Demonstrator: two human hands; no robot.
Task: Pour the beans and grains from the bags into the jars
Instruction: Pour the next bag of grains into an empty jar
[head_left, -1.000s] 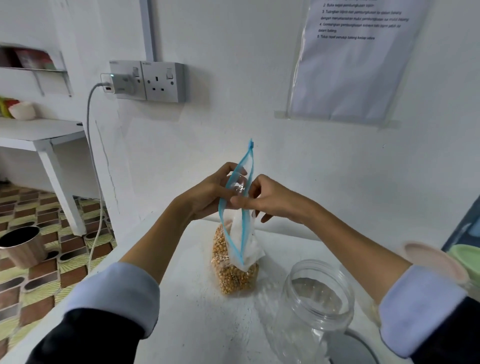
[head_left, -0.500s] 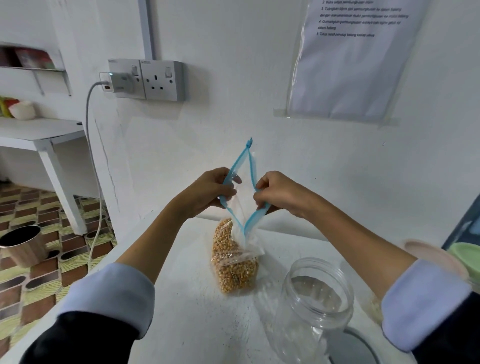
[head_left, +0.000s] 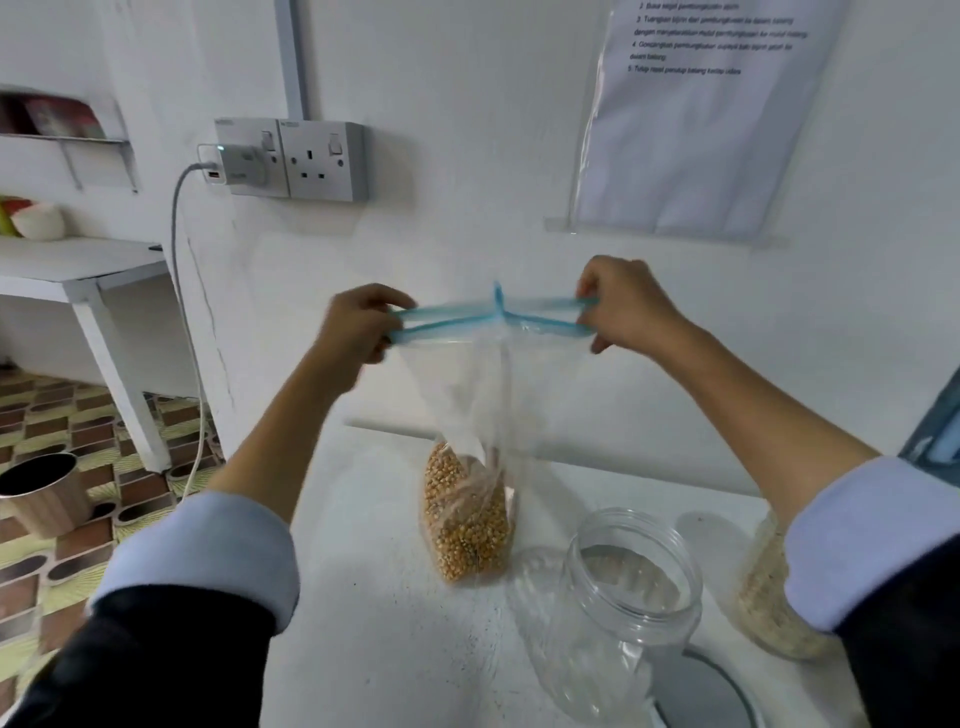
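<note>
An empty clear jar (head_left: 631, 597) stands open on the white tabletop (head_left: 363, 623), nearest the camera. Just behind it sits the zip bag of yellow kernels (head_left: 467, 519), its base on the tabletop. Above, the left hand (head_left: 358, 325) and right hand (head_left: 623, 306) each pinch one end of the blue zip strip (head_left: 493, 319), stretching it wide.

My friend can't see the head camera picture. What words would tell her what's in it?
Two hands, left and right, pull apart the blue zip top of a clear bag of yellow kernels standing on a white table. An empty, lidless clear jar stands beside the bag.
</note>
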